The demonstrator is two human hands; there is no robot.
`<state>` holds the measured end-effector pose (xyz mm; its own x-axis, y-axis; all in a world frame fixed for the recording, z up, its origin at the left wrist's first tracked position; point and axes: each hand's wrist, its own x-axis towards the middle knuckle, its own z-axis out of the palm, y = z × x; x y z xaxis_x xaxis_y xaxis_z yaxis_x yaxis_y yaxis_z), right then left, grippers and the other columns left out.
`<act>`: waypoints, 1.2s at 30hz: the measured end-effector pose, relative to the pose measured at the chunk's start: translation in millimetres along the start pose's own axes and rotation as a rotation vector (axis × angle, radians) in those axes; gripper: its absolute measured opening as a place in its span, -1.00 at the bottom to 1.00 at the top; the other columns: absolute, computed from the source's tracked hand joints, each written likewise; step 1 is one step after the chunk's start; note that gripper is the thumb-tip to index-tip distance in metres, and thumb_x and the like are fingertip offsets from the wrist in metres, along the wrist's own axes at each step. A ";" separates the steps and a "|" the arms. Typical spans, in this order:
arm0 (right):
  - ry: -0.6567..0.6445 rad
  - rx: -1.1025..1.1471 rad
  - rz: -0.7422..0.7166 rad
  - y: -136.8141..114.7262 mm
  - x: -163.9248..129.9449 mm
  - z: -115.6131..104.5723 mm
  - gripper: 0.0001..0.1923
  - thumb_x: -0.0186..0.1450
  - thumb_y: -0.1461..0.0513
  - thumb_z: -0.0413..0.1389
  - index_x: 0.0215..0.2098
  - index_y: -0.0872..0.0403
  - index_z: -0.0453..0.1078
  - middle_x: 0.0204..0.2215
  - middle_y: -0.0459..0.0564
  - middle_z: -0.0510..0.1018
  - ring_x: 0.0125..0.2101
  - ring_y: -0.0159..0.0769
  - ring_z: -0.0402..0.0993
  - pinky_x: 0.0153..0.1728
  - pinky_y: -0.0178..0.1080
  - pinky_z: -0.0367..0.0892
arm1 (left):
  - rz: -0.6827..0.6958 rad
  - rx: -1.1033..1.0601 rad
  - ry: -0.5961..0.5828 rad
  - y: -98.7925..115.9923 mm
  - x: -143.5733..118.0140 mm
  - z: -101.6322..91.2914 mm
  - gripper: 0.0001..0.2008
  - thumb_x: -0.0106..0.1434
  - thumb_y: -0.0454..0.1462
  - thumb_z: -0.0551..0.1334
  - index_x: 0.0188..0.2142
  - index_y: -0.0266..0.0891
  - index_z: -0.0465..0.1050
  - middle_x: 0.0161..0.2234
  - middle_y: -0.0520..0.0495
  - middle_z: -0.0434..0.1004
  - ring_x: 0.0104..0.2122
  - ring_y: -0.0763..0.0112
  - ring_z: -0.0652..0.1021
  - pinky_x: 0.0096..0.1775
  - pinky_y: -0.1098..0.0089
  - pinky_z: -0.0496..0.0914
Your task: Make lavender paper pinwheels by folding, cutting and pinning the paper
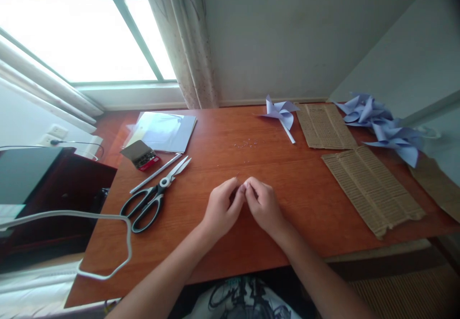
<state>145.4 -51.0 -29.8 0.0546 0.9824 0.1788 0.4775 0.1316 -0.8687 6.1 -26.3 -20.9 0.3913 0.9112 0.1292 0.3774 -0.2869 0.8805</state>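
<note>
Above the smooth red-brown wooden table (305, 185), I see from afar the left hand (223, 200) and the right hand (263, 201) together, curled and rounded, their fingertips touching; whether they pinch something small I cannot tell. Just beyond them, tiny pale bits (247, 143) lie scattered over the wood. Farther back to my right I have a pinwheel (281, 112), pale lilac paper folded into pointed vanes on a slim white stick, beside ribbed brown cardboard (372, 189) and more lilac pinwheels (366, 110), bunched together. Over on my left, scissors (165, 183) with slim metal blades and dark looped handles lie near a thin white rod (154, 174), a small open box (136, 152) and flat, shiny sheets (163, 130)
</note>
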 end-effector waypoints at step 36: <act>-0.012 0.097 -0.056 6.1 30.2 7.3 -0.82 0.26 0.34 0.05 -0.39 0.04 0.48 -0.46 -0.06 0.59 -0.42 -0.26 0.50 -0.35 -0.26 0.34 | -0.017 -0.105 0.117 -0.5 7.1 -16.0 -0.87 0.40 -0.27 0.14 -0.18 -0.22 0.45 -0.36 -0.02 0.55 -0.43 0.43 0.49 -0.35 0.44 0.35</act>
<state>143.5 -19.6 -33.1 0.0198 0.9745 0.2233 0.3922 0.1979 -0.8983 -4.7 -14.9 -13.1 0.2833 0.9454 0.1609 0.2907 -0.2445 0.9250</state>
